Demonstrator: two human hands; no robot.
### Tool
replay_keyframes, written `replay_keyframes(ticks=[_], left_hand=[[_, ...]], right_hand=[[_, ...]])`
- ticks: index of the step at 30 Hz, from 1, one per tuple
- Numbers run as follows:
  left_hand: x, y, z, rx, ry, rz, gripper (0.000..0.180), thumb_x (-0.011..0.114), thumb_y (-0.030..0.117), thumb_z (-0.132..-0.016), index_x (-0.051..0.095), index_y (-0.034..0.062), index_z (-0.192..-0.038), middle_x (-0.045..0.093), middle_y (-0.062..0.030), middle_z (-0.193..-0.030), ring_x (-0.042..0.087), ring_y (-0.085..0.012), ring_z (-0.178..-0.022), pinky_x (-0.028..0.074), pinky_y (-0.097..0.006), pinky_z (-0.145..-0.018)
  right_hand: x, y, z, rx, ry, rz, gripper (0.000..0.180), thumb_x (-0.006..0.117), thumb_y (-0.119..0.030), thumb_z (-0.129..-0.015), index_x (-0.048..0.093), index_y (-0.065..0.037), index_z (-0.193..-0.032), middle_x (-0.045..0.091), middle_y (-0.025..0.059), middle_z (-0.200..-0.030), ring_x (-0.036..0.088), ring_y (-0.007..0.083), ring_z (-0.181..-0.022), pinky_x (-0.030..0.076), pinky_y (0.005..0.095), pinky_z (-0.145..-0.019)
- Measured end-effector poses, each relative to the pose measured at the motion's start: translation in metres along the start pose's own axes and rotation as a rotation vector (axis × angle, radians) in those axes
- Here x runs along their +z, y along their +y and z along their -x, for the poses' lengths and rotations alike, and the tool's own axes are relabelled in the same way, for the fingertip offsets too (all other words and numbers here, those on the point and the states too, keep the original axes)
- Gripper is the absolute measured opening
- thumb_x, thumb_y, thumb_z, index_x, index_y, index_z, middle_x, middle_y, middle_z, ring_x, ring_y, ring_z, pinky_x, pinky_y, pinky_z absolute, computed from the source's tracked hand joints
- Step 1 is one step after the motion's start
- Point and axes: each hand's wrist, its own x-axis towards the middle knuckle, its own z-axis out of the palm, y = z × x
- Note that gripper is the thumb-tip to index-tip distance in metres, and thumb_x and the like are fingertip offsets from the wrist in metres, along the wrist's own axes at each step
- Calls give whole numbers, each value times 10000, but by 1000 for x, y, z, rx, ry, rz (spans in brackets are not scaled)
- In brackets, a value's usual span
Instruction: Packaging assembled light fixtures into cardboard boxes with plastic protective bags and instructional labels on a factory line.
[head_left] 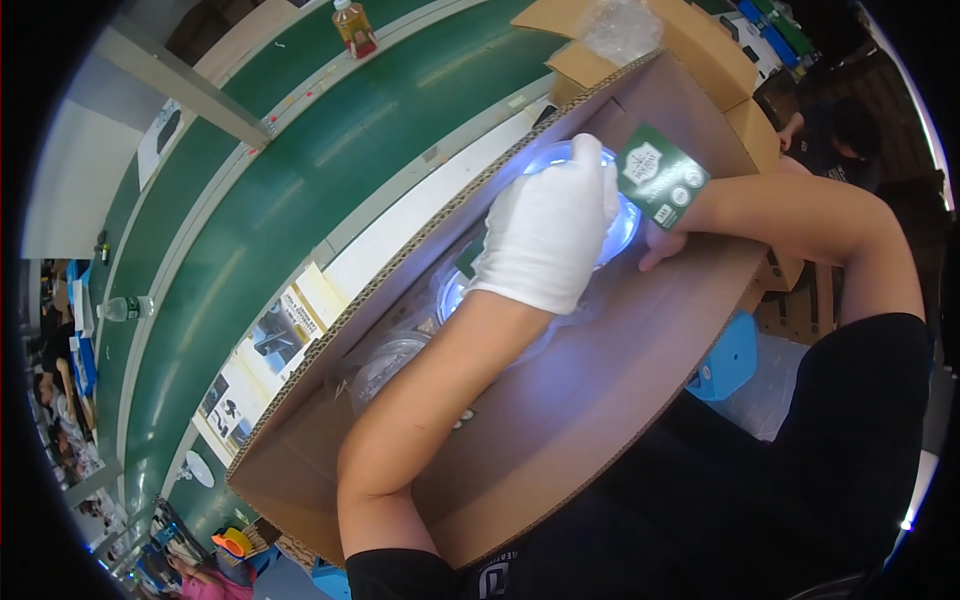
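Head view, centre of the frame: a large open cardboard box (560, 420) lies tilted across the picture, its corrugated rim running from lower left to upper right; the left hand (548, 232), in a white glove, lies flat with fingers together and extended on a round clear plastic package (618, 222) glowing bluish-white in the upper right part of the box; it presses rather than clasps, nothing closed in its grip; the right hand (668, 232), bare, comes in from the right, thumb visible at the package's lower right edge, its other fingers hidden behind a green printed card (660, 175), so how far they close cannot be told; more clear round packages (392, 362) lie lower left inside the box, under the left forearm; beyond the box, a green conveyor belt (300, 190) sweeps across the upper left, a bottle (354, 26) standing at the top edge.
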Motion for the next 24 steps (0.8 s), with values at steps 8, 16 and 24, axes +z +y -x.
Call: replay_keyframes(ticks=[8,16,24], left_hand=[[34,7,-7,-32,-93,88,259,601,270,-970,509,28,-968,631,-215,-620,655,-423,-595,540,-500,-557],[67,12,-15,-80,-236,135,270,585,291,-980,521,30,-1008,641,-255,-676,644,-467,-646,520,-560,-629],[77,19,3,-54,-329,73,316,641,316,-934,510,56,-1056,645,-197,-653,664,-401,-596,536,-503,-551]], right_hand=[[-13,0,69,121,54,-115,520,609,-435,-950,636,-14,-1255,616,231,-1286,550,396,-1252,343,491,-1136],[6,-22,133,92,536,-77,411,590,-417,-962,704,-30,-1039,688,150,-1152,599,306,-1182,395,457,-1096],[41,-31,121,96,1074,-408,313,639,-342,-941,698,-35,-925,697,129,-986,656,321,-944,523,411,-835]])
